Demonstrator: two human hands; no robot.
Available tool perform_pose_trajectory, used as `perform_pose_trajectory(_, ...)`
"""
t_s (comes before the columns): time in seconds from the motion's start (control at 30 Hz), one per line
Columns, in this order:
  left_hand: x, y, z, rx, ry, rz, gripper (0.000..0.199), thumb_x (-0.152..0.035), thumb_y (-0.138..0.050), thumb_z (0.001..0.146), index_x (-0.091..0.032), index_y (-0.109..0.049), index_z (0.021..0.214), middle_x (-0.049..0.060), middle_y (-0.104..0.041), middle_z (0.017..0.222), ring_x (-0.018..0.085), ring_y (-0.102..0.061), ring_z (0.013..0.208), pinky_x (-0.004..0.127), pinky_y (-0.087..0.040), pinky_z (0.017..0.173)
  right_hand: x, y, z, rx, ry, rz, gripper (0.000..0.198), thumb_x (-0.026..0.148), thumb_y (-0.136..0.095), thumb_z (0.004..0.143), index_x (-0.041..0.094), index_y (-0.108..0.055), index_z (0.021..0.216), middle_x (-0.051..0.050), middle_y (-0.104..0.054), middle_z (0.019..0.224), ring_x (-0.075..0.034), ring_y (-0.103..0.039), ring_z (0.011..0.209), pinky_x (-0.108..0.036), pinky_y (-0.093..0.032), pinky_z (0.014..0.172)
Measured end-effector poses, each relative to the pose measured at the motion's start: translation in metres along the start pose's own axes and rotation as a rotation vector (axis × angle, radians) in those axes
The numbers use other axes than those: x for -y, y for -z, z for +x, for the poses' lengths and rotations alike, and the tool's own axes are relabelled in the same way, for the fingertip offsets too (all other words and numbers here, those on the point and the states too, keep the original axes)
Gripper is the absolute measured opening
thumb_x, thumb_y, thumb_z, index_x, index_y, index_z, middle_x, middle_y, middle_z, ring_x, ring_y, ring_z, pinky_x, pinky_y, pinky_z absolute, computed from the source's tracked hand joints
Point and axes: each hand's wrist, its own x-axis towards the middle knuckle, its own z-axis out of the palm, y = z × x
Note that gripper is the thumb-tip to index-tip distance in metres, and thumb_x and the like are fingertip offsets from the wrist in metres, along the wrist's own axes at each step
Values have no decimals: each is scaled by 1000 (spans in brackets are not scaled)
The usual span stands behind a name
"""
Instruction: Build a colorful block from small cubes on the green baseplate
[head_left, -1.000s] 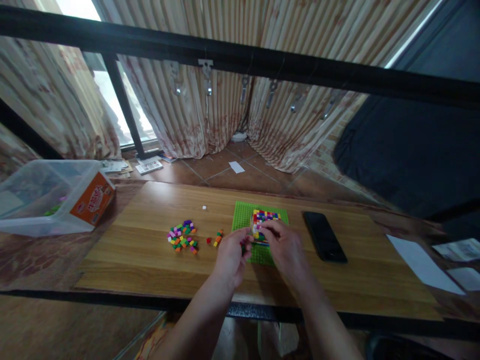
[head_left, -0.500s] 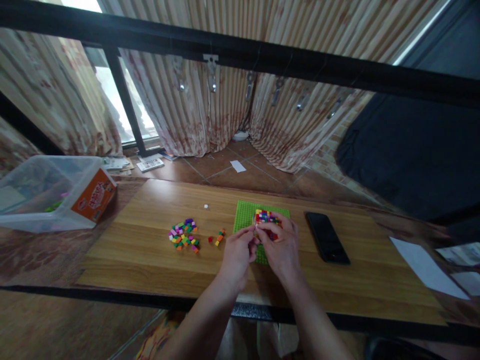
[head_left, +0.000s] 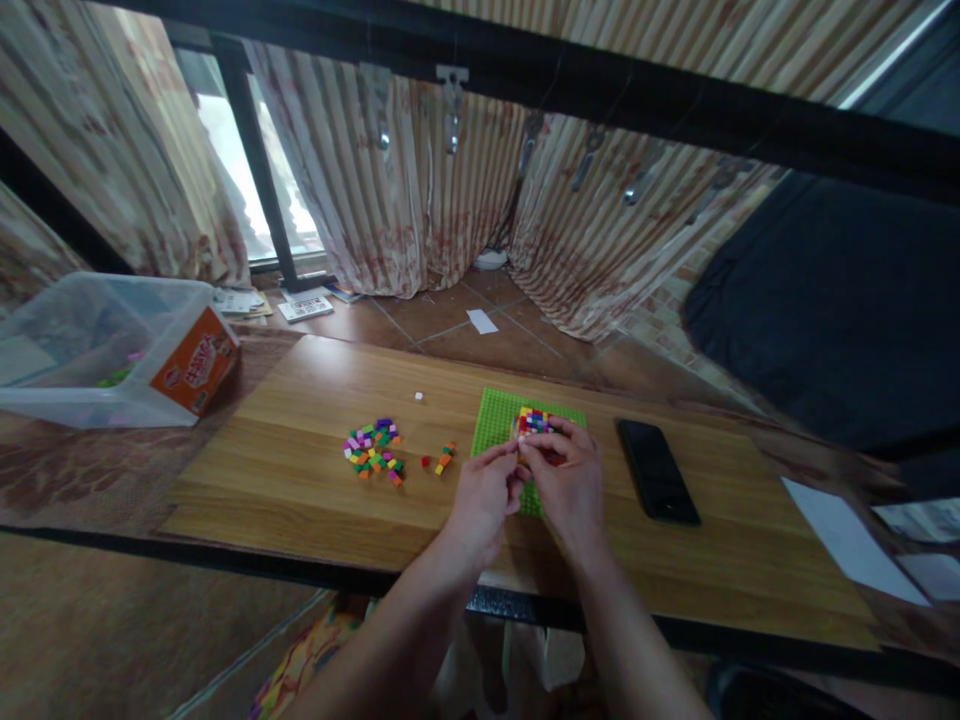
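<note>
A green studded baseplate [head_left: 495,412] lies on the wooden board, partly covered by my hands. On it stands a block of small multicoloured bricks [head_left: 534,418], with its near side hidden behind my fingers. My left hand [head_left: 486,492] is closed, thumb and fingertips pinched at the block's near left corner. Meeting it there, the fingertips of my right hand [head_left: 571,482] are closed too, its other fingers curled over the block's right side. Whatever lies between the fingertips is too small and covered to name.
Left of the baseplate lie a pile of loose coloured bricks [head_left: 373,450], a red brick [head_left: 425,462], a short orange-yellow row [head_left: 445,458] and a white brick [head_left: 419,397]. A black phone [head_left: 657,472] is at right. A clear plastic bin [head_left: 112,405] stands far left; a dark bar [head_left: 525,70] crosses above.
The camera view has tilted and shifted slightly, so the scene sits a little higher. Both hands stay pinched together at the block's corner; the loose bricks have not moved.
</note>
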Motion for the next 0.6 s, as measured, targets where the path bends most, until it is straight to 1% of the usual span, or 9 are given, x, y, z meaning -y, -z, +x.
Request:
perform_pose_trajectory(0.23, 0, 0, 1, 6, 9, 13, 31, -15, -60, 68, -10, -70, 97, 0, -55, 56, 5, -37, 43, 19, -15, 42, 0, -2, 0, -3, -9, -11, 10, 27, -66, 76, 23, -75, 75, -10, -63, 113, -28, -52, 111, -47, -40, 95)
perform_pose_trajectory(0.4, 0, -1, 1, 3, -13, 56, 35, -14, -57, 70, -8, -69, 102, -2, -52, 52, 4, -33, 40, 19, -14, 42, 4, 0, 1, 2, -37, -20, 10, 25, -66, 76, 21, -75, 73, -12, -63, 113, -28, -52, 112, -46, -40, 96)
perform_pose_trajectory(0.6, 4, -2, 3, 12, -43, 100, 30, -16, -58, 72, -9, -70, 99, -2, -52, 50, 4, -32, 37, 19, -15, 40, 4, 0, 1, 13, -21, -40, 11, 26, -65, 77, 21, -74, 73, -11, -63, 113, -28, -53, 111, -47, -40, 97)
